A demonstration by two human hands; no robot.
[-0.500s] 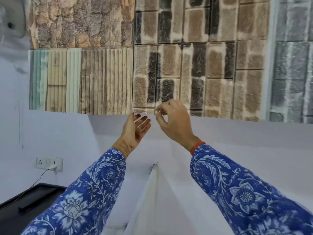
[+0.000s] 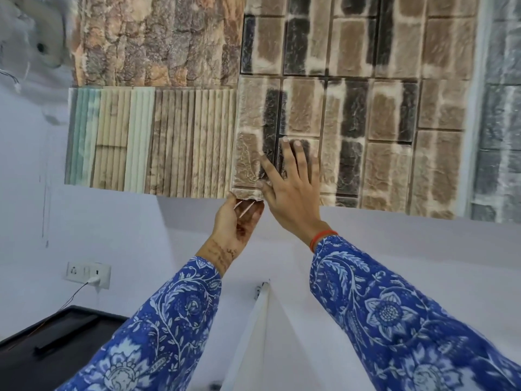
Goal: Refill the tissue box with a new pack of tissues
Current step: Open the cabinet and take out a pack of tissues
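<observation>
No tissue box or tissue pack is in view. Both arms in blue floral sleeves reach up to a wall. My left hand [image 2: 238,221] is at the lower left corner of a brown brick-pattern wall panel [image 2: 394,136], thumb on its front and fingers curled under its bottom edge. My right hand [image 2: 293,190] lies flat on the same panel just above, fingers spread, holding nothing. An orange band circles the right wrist.
Other wall panels surround the brick one: wood slats [image 2: 146,142] to the left, bark texture [image 2: 158,38] above left, grey stone [image 2: 499,136] at right. A wall socket with a plug [image 2: 88,275] and a black surface [image 2: 50,348] are at lower left. A white vertical edge [image 2: 253,334] rises between my arms.
Both hands have gone up to the brick panel. The right hand, pinched before, has opened flat against it. The left hand has closed on the panel's lower corner.
</observation>
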